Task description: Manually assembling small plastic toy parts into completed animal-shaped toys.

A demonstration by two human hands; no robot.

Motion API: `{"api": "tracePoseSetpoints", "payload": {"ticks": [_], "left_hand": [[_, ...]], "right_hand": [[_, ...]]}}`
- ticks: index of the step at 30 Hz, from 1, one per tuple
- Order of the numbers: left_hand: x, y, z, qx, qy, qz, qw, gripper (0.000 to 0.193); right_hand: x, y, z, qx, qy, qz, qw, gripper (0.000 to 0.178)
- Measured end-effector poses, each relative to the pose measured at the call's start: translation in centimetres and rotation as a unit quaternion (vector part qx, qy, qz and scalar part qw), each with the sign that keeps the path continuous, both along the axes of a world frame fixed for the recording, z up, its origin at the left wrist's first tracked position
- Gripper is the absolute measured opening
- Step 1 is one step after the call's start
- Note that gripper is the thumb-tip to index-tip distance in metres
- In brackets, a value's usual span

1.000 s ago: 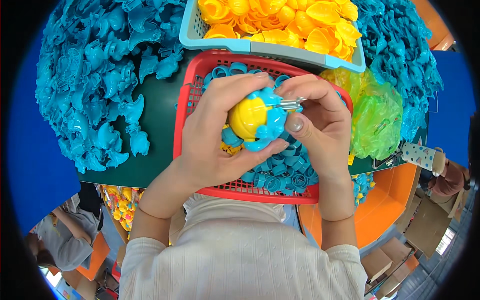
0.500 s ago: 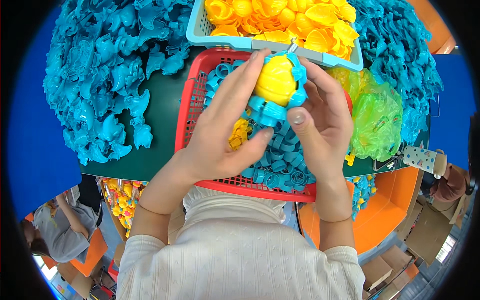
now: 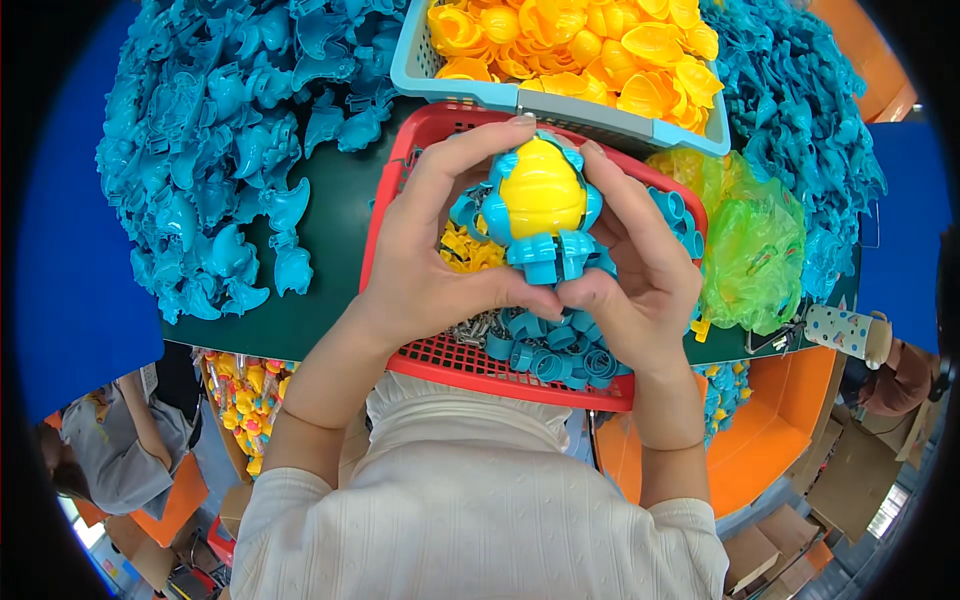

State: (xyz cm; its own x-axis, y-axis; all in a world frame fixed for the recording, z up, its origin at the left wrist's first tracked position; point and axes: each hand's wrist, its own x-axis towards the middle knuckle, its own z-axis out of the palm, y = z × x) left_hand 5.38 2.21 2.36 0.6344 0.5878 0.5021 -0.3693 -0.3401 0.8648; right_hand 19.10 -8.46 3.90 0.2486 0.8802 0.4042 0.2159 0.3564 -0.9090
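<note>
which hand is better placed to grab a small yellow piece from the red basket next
Likely the left hand: the yellow pieces show close beside it, while the right hand is across the toy. Both hands hold the toy.

Head-worn left fisheye, facing down, close above both hands (image 3: 415, 270) (image 3: 648, 290)

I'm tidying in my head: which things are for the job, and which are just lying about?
Probably for the job:
toy, in left hand and right hand
red basket
blue rings
yellow shells
blue pieces

Probably just lying about:
green bag
spotted cup
</note>
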Motion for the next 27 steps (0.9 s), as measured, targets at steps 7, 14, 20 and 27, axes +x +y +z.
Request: {"api": "tracePoseSetpoints", "payload": {"ticks": [7,14,20,27], "left_hand": [[-0.5,-0.2,0.0,0.005,0.011,0.018,1.000,0.081],[-0.3,-0.2,0.0,0.088,0.001,0.044,0.995,0.077],[-0.5,-0.2,0.7,0.132,0.048,0.065,0.988,0.076],[-0.4,-0.1,0.7,0.131,0.041,0.072,0.988,0.076]], "right_hand": [[0.3,0.0,0.4,-0.002,-0.062,-0.001,0.998,0.062],[0.1,0.0,1.1,0.012,-0.106,-0.009,0.994,0.061],[0.3,-0.1,1.3,0.012,-0.205,-0.036,0.978,0.060],[-0.3,-0.2,-0.1,0.018,-0.047,-0.033,0.998,0.059]]}}
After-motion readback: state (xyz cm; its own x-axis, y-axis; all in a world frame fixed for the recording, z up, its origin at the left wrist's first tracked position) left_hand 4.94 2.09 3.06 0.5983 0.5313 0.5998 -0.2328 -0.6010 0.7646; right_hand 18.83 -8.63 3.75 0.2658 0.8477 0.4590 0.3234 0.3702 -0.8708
